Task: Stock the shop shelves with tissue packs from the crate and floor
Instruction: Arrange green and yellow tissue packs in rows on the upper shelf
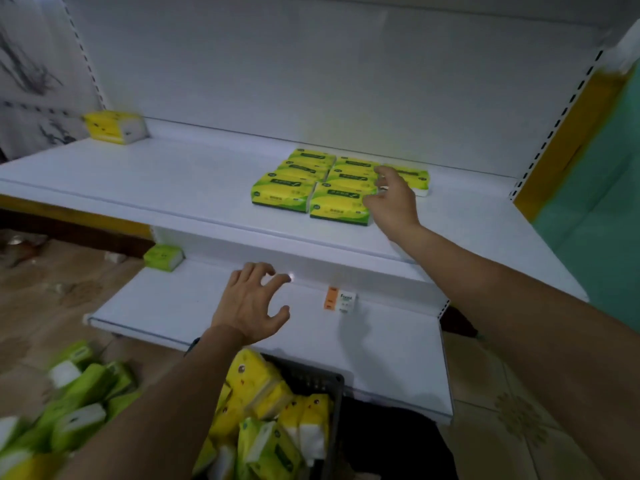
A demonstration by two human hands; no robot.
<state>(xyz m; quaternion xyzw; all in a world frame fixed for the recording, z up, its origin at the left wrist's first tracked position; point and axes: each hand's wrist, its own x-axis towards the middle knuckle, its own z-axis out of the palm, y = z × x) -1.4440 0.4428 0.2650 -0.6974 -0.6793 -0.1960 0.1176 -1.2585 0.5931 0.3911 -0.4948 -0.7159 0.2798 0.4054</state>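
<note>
While both hands [254,303] [393,199] hover, 7 glossy rectangular packs [281,194] (green-yellow) lie flat.

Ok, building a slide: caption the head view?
Right hand beside shelved green tissue packs; left hand above lower shelf.

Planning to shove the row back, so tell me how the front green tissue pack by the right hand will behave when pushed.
The green tissue pack lies flat and low, so it probably slides rather than tips. Its glossy wrap on the smooth shelf suggests little friction.
</note>
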